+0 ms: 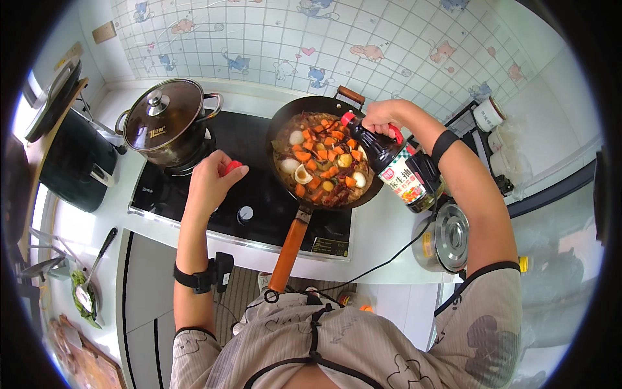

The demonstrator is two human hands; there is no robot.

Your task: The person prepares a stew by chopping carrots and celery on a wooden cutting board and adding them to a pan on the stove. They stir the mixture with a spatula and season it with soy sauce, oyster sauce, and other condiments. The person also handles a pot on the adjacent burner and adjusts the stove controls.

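My right hand (384, 118) grips the red handle of a large soy sauce bottle (396, 167). The bottle is tilted, its red neck ring over the right rim of a wok (290, 249) with a wooden handle. In the wok lies a stew of carrot chunks (302, 156), eggs (289, 166), one of them cut open, and dark red pieces in brown sauce. Whether any sauce flows from the bottle cannot be told. Left of the wok, above the black gas stove (243, 146), my left hand (216, 177) holds a small red cap (233, 167) in its fingers.
A lidded pot (165, 121) stands on the left burner. Right of the stove is a steel lidded pot (451, 238), with a rack of jars (488, 114) behind. At left are a dark green appliance (73, 163), a spoon (101, 255) on green vegetables and a wooden board (92, 362).
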